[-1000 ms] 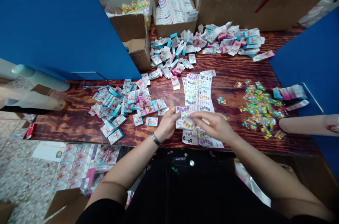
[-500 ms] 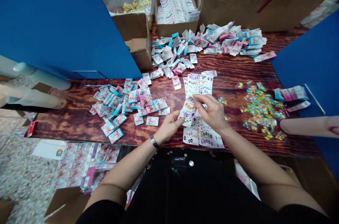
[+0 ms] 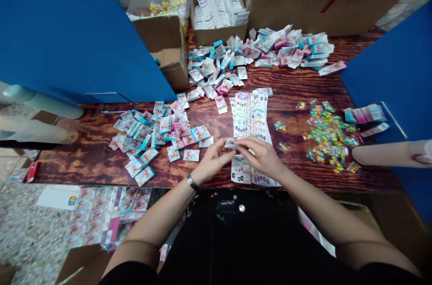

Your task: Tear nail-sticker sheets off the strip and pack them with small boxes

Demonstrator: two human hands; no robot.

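- The left hand (image 3: 212, 162), with a dark wristwatch (image 3: 193, 182), and the right hand (image 3: 261, 157) meet just in from the near edge of a wood-grained bench (image 3: 297, 96), a little right of its middle.
- Between them is a narrow printed card (image 3: 231, 143), held almost level. Only its end and a thin strip show; the hands hide the rest.
- The fingers (image 3: 245, 140) of both hands come together on that card, pinching it from either side.
- Printed sheets (image 3: 249, 116) with rows of coloured ovals run from below the hands toward the bench's middle, and more sheets (image 3: 241, 175) lie beneath the hands.
- To the left sits a loose heap of blue-edged cards (image 3: 155, 136), each printed with a red hand shape.
- A second, paler heap of cards (image 3: 263, 49) spreads along the far edge, beside a cardboard box (image 3: 216, 35) packed with upright sheets.
- Small bright packets (image 3: 327, 134) scatter toward the right edge.
- Card this thin seems best held by its edges in a light, even pinch, which would keep it from creasing.
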